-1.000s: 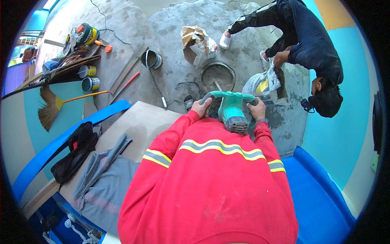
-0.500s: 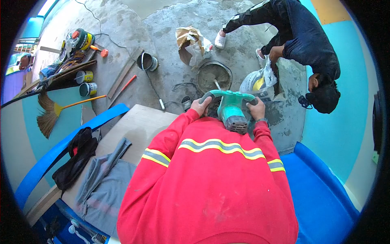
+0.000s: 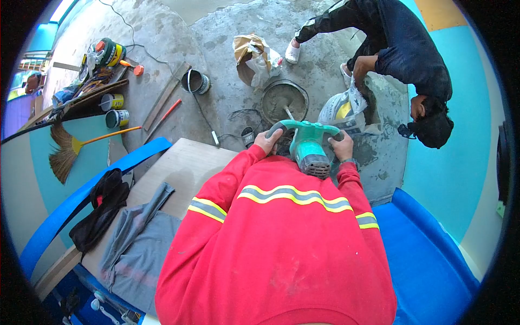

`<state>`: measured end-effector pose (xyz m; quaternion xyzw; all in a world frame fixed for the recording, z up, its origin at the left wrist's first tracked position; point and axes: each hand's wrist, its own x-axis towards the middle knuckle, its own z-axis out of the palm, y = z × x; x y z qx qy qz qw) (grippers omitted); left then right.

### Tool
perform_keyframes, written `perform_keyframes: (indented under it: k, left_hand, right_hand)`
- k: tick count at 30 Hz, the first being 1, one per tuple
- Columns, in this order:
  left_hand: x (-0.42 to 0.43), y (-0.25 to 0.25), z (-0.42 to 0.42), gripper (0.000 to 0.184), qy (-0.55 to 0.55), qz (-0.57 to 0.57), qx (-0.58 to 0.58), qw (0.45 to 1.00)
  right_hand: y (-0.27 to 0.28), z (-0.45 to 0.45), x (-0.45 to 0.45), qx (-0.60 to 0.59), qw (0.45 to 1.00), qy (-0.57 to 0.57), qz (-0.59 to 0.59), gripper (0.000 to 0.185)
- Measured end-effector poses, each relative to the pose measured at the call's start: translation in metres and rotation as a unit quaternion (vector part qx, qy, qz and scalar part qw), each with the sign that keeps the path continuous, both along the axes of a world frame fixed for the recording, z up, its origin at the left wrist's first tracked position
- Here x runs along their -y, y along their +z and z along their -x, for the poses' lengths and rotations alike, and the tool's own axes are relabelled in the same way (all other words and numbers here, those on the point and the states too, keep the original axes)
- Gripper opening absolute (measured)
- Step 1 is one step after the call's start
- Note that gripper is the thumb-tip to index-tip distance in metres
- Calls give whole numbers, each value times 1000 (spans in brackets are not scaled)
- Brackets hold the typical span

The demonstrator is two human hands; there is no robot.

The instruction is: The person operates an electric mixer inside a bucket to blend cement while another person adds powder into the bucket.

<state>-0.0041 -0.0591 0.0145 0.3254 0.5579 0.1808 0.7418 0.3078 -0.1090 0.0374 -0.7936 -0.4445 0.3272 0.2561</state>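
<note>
A green power mixer (image 3: pixel 310 146) is held by its two handles in front of my chest. My left hand (image 3: pixel 266 142) is wrapped round the left handle, and my right hand (image 3: pixel 342 146) grips the right one. The mixer's shaft (image 3: pixel 288 112) reaches into a round tub (image 3: pixel 264 107) of grey wet mix on the floor. To the right of the tub stands a white and yellow bag (image 3: pixel 338 108), with a bent-over person (image 3: pixel 414 65) in dark clothes holding its top.
A torn paper bag (image 3: pixel 252 57) lies beyond the tub. Left of it are a black bucket (image 3: pixel 203 84), planks (image 3: pixel 165 97) and a cable. A broom (image 3: pixel 65 146) leans at the left. Grey cloth (image 3: pixel 141 244) lies on a board (image 3: pixel 200 162) by my left side.
The view has shifted slightly, so the floor items appear further left. The other person's arm and head have moved a little near the bag. Both my hands keep their hold on the mixer.
</note>
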Motion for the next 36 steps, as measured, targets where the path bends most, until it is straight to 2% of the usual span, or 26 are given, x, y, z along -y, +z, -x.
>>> perform_keyframes:
  k: [14,36]
  left_hand:
    - [0,3,0,53,-2,-6,1,1000]
    - [-18,12,11,54,-31,-5,-23,999]
  right_hand:
    - [-10,-4,4,4,999,0,32,29]
    - [-11,7,-3,25,1000,11,15,33]
